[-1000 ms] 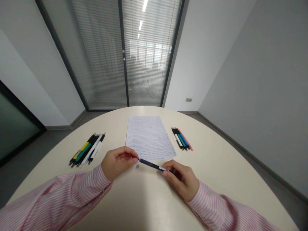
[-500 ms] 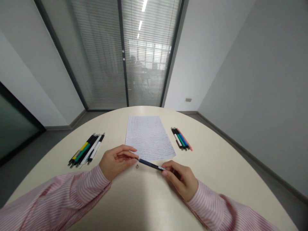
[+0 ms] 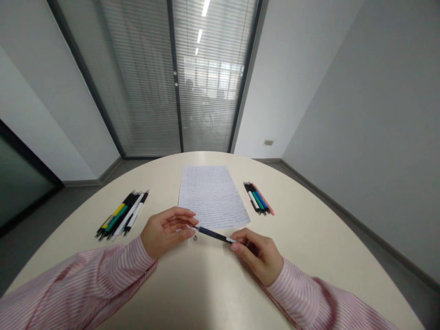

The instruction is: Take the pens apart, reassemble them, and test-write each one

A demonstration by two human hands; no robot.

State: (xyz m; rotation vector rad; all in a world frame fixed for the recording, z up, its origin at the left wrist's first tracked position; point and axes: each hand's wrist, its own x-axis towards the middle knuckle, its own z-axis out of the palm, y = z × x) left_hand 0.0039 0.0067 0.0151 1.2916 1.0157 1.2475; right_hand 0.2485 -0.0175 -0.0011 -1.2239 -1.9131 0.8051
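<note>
A dark pen (image 3: pixel 213 234) is held at a slant above the near edge of the paper. My right hand (image 3: pixel 259 254) pinches its right end between thumb and fingers. At its other end, a thin tip reaches between the thumb and fingers of my left hand (image 3: pixel 165 231), which curl loosely around it; the exact contact is partly hidden. Just below that end, a tiny grey round piece (image 3: pixel 195 238) lies on the table, too small to name. A sheet of paper (image 3: pixel 211 192) covered in lines of writing lies beyond both hands.
On the left of the round cream table (image 3: pixel 220 293) lies a bundle of several pens (image 3: pixel 123 215), with yellow, green, black and white barrels. A smaller row of pens (image 3: pixel 258 198) in white, green, blue and pink lies right of the paper. Behind stands a glass partition with blinds (image 3: pixel 151 105).
My left thumb and fingertips have parted slightly around the pen's tip. The pen and my right hand have stayed almost still.
</note>
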